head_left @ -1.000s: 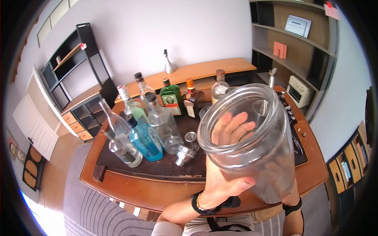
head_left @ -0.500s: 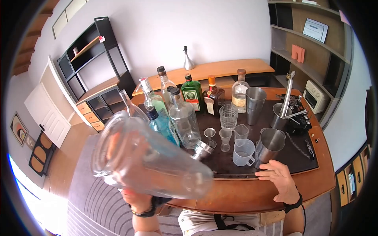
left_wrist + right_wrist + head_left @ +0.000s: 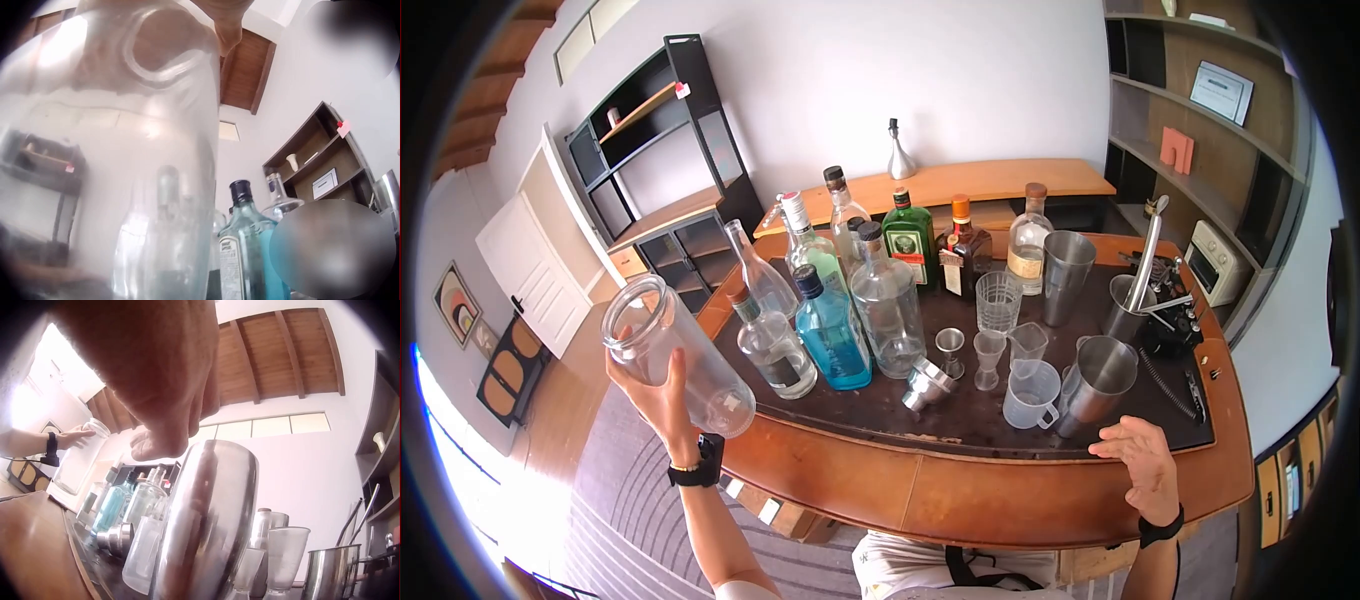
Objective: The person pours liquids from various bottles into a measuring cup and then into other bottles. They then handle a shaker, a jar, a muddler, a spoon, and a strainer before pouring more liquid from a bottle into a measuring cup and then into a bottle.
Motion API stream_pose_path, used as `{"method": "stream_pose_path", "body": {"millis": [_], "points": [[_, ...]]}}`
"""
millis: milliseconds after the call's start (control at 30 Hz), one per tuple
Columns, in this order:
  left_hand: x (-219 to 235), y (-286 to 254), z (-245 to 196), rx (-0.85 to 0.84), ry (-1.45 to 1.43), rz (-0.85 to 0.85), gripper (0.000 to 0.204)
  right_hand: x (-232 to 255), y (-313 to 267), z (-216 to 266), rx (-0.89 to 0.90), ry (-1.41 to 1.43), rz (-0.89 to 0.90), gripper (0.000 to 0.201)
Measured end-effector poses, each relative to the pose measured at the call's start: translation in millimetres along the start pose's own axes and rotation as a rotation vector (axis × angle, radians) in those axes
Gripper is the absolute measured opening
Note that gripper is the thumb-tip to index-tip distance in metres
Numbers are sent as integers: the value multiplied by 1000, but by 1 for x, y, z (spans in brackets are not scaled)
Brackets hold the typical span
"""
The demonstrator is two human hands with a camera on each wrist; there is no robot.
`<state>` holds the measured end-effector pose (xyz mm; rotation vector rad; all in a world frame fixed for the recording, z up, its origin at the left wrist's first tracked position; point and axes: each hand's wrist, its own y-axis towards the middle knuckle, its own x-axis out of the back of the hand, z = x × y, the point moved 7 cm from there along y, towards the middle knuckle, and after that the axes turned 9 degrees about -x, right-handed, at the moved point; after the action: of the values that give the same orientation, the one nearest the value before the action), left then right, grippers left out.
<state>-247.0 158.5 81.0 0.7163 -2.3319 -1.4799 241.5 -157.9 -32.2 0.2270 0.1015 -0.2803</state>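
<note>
Swung left since the earlier frame, the jar tilts at the left end of the counter, left hand fingers spread round its side. Right hand fingers bend loosely, holding nothing, near a steel cup. Bottles stand beyond, then a sideboard.

Bright blue bottle, green bottle with orange-and-white label, brown desk, curved-line patterned grey rug
</note>
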Motion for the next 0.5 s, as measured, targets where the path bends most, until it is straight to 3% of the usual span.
{"method": "stream_pose_path", "body": {"millis": [200,367,500], "points": [[-7,-18,33,126,8,-34,85,2,-3,1,-3,-29,-19,86],[-6,-32,28,170,-42,-17,83,6,1,-2,-10,-46,-20,81],[-10,-35,1,161,-82,97,84,1,5,-3,-10,-47,-16,78]]}}
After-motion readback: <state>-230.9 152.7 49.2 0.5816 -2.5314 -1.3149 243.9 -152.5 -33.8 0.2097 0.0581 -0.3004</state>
